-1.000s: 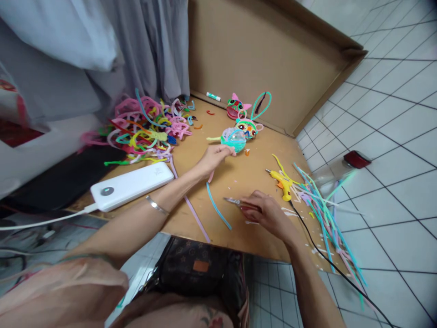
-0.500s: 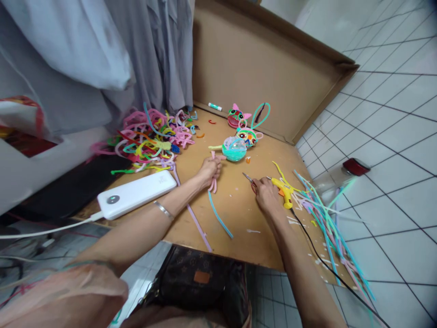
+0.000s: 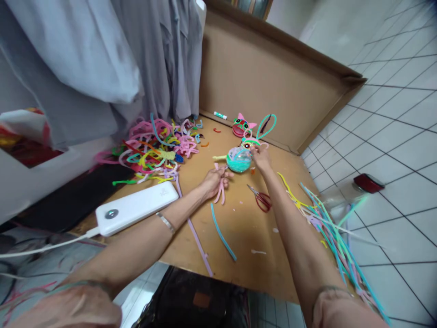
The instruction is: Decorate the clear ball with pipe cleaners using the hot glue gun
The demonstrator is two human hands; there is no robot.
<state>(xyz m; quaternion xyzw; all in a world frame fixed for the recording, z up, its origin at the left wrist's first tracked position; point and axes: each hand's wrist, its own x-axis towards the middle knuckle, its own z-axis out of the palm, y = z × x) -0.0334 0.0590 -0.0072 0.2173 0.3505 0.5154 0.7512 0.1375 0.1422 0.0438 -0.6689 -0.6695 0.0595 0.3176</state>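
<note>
Pink pipe cleaner strips hang from my left hand, whose fingers are closed around them just left of a round clear and turquoise body. My right hand has reached the figure's face, which has pink loop ears; its fingers are bent together at the face's right side, and whatever they grip is too small to make out. Red-handled scissors lie on the table below the right hand. A blue pipe cleaner lies nearer the front edge.
A colourful pipe cleaner pile and a white power bank are at left. Long pipe cleaners lie at right. Behind stand a cat-like figure, a marker and a cardboard panel.
My right hand has left the scissors and moved up to the figure's face. My left hand's fingers have loosened a little around the pink strips. The view has shifted slightly.
</note>
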